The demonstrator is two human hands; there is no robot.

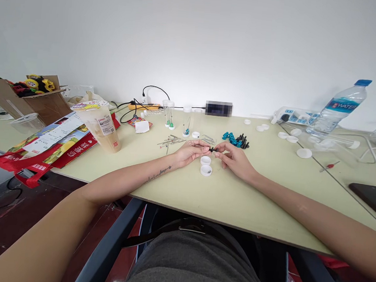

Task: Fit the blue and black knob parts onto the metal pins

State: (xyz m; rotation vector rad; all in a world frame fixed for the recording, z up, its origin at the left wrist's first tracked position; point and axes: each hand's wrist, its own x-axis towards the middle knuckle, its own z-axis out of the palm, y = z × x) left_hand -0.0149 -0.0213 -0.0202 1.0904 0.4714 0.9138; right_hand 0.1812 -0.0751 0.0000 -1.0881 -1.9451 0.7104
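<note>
At frame centre, a small black part point(212, 149) is pinched between the fingertips of the left hand point(190, 152) and the right hand point(235, 159), both resting on the pale table point(236, 193). Two white caps point(206, 165) are seen just below the part. A cluster of blue and black pieces point(236, 139) lies just above the right hand; metal pins point(171, 141) lie above the left.

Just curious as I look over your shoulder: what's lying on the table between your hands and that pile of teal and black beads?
In the head view, the table looks bare between the hands and the beads.
</note>
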